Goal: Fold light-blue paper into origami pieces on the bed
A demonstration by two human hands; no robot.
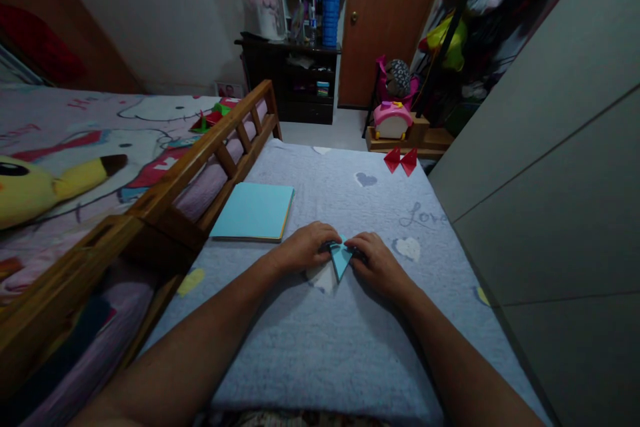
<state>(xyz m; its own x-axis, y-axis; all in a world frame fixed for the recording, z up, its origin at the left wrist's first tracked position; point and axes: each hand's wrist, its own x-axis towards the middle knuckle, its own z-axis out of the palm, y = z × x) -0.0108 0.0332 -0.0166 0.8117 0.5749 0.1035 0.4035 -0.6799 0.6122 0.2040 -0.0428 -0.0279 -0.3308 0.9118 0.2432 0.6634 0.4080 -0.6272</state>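
Note:
A small light-blue folded paper piece (341, 258), pointed toward me, lies on the lavender bedspread (320, 340). My left hand (301, 248) presses its left side with curled fingers. My right hand (376, 260) pinches its right side, fingers bent together. Both hands meet over the paper and hide its upper part. A stack of light-blue square paper sheets (254, 211) rests to the left of my left hand.
A red folded paper figure (401, 160) sits at the far end of the bedspread. A wooden bed rail (200, 160) runs along the left, with a yellow plush toy (45, 188) beyond it. A grey wardrobe wall (550, 167) borders the right. Dark shelves (293, 80) and a door stand at the back.

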